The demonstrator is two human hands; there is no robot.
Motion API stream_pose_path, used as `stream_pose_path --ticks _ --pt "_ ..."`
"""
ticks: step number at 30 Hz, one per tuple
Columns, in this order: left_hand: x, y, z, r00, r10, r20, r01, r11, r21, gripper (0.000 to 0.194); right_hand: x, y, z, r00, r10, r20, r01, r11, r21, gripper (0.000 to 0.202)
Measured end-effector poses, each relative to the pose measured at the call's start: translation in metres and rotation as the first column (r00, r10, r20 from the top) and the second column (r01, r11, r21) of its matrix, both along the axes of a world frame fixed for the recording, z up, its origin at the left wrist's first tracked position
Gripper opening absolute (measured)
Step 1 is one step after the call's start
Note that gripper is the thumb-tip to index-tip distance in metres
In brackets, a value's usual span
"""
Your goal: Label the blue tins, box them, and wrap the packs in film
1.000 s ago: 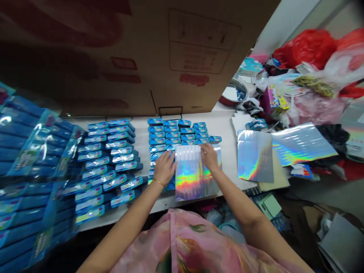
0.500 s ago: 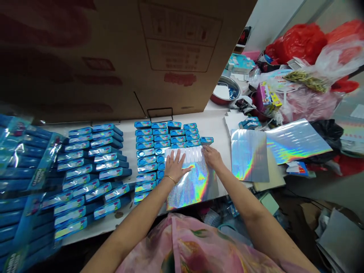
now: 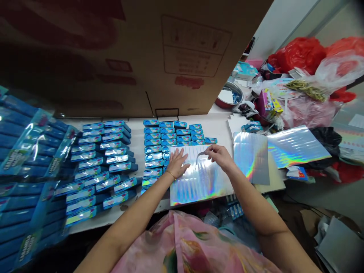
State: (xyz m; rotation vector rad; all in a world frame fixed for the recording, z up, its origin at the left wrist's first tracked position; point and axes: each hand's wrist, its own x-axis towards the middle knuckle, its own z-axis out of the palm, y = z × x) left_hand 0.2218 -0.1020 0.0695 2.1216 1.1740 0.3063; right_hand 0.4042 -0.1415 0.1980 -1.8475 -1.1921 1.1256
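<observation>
White letters [image 3: 27, 247] on the shiny blue packs [image 3: 19, 214] at the left edge seem to start with "CARAM"; the rest is blurry. The big brown box [image 3: 142, 85] up top has small picture signs [image 3: 196, 35] and print [image 3: 193, 62] too faint to read.

Smooth, glossy holographic sheet [image 3: 201, 187]; matt cardboard carton [image 3: 136, 89]; shiny, crinkled plastic bag [image 3: 301, 55]

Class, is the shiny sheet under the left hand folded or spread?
Spread: the shiny sheet lies flat beneath the left hand, its broad surface showing no fold.
</observation>
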Motion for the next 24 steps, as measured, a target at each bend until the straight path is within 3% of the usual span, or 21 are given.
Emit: stream_pose_path --ticks 2,3,5,7,9,12,15,19,22,24 --pt "-0.012 -0.003 0.010 0.964 0.115 0.239 -0.080 0.985 -0.153 0.051 -0.015 0.006 -0.002 0.988 -0.060 -0.141 0.059 0.998 -0.014 0.014" --pt "-0.018 -0.006 0.017 0.906 0.212 0.366 -0.113 0.955 -0.275 0.051 -0.023 0.009 -0.003 0.979 -0.076 -0.189 0.072 0.997 -0.024 0.015" --pt "-0.031 -0.011 0.030 0.723 0.441 0.532 -0.113 0.835 -0.539 0.054 -0.039 0.014 -0.007 0.960 -0.089 -0.267 0.079 0.996 -0.050 0.016" --pt "-0.043 -0.017 0.041 0.535 0.649 0.541 -0.094 0.682 -0.726 0.055 -0.053 0.017 -0.013 0.942 -0.103 -0.320 0.083 0.994 -0.078 0.016" --pt "-0.054 -0.021 0.047 0.404 0.781 0.476 -0.134 0.565 -0.814 0.053 -0.068 0.020 -0.023 0.927 -0.119 -0.355 0.085 0.990 -0.109 0.017" --pt "-0.073 -0.021 0.042 0.306 0.862 0.404 -0.278 0.487 -0.828 0.051 -0.092 0.023 -0.044 0.918 -0.120 -0.379 0.073 0.988 -0.137 0.019" --pt "-0.097 -0.014 0.026 0.270 0.867 0.418 -0.423 0.497 -0.758 0.050 -0.123 0.028 -0.070 0.939 -0.115 -0.325 0.089 0.991 -0.095 0.021" --pt "-0.130 0.006 0.003 0.288 0.866 0.409 -0.585 0.498 -0.641 0.048 -0.166 0.039 -0.101 0.990 -0.109 -0.090 0.113 0.993 0.041 0.017" --pt "-0.146 0.022 -0.010 0.385 0.866 0.318 -0.702 0.499 -0.508 0.044 -0.186 0.047 -0.115 0.980 -0.048 0.193 0.034 0.997 0.076 0.019" --pt "-0.151 0.032 -0.015 0.484 0.846 0.225 -0.756 0.534 -0.379 0.042 -0.193 0.051 -0.120 0.921 0.008 0.389 -0.045 0.995 0.087 0.022"
